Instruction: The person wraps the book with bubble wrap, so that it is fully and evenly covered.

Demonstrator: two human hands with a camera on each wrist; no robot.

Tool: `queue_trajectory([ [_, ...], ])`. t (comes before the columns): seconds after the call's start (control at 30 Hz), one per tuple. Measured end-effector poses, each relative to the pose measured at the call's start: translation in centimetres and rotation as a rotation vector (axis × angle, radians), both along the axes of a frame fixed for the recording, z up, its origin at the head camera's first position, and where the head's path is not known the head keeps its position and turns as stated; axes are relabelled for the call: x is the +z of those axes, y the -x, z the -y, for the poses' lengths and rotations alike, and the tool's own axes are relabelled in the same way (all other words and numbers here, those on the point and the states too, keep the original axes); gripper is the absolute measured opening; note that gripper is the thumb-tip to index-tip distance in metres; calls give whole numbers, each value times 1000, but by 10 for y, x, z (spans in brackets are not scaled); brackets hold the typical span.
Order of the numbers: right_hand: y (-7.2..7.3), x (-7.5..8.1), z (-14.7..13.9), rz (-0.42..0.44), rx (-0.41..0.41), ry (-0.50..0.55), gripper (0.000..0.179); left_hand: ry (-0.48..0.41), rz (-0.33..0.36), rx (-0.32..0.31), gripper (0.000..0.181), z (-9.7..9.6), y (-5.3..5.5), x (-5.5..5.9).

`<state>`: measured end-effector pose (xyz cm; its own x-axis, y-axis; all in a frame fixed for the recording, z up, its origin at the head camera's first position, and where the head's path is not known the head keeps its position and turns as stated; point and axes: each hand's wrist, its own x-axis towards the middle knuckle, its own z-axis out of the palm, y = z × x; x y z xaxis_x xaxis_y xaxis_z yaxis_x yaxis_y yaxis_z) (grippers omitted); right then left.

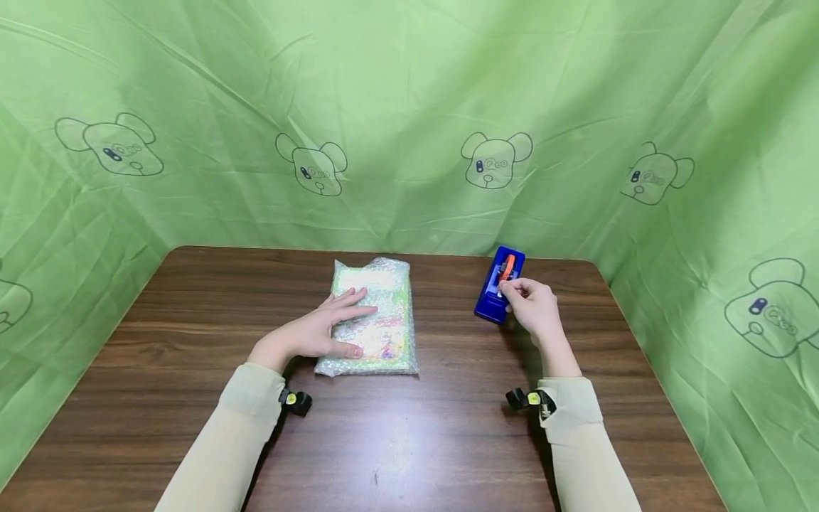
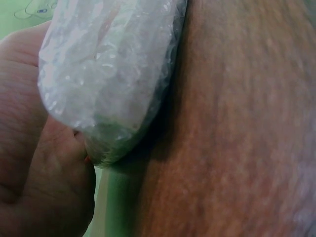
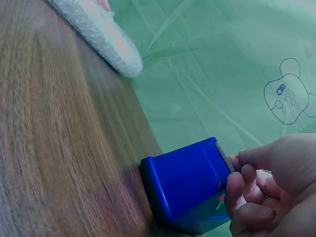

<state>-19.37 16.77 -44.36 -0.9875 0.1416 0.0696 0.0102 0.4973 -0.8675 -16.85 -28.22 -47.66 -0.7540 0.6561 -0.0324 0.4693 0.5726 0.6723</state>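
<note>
A flat package in bubble wrap [image 1: 384,334], with a bright green-edged, colourful print showing through, lies on the table left of centre. My left hand [image 1: 320,327] rests on its left part with fingers spread; the left wrist view shows the wrapped end [image 2: 108,64] close beside my palm. Farther right stands a blue tape dispenser [image 1: 491,307] with an orange tape core [image 1: 508,266]. At its serrated cutter [image 3: 225,155], the thumb and index finger of my right hand [image 1: 534,307] pinch the tape's end. The tape itself is mostly hidden by the fingers.
The brown wooden table [image 1: 397,455] reaches back to a green curtain [image 1: 397,92] with bear-face drawings, which also hangs at both sides. The dispenser stands near the table's back edge. Black camera mounts sit on both wrists.
</note>
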Motion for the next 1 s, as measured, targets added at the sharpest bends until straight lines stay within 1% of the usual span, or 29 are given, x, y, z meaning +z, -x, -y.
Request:
queue_trajectory([
  [0.13, 0, 0, 1, 8, 23, 42, 30, -1, -11, -1, 85, 0, 1, -1],
  [0.23, 0, 1, 1, 33, 50, 92, 32, -9, -24, -5, 85, 0, 1, -1],
  [0.37, -3, -2, 4, 50, 42, 122, 31, -22, -27, -6, 84, 0, -1, -1],
  [0.5, -7, -7, 9, 4, 6, 139, 28, -17, -20, -5, 84, 1, -1, -1],
  [0.63, -14, -9, 13, -50, -8, 157, 26, -13, -14, -9, 85, 1, -1, -2],
  [0.83, -27, -12, 15, -125, 9, 160, 22, -17, -26, -12, 85, 2, 0, -2],
  [1.0, -32, -13, 15, -130, 34, 173, 24, -6, -27, -12, 85, 2, 1, -3],
])
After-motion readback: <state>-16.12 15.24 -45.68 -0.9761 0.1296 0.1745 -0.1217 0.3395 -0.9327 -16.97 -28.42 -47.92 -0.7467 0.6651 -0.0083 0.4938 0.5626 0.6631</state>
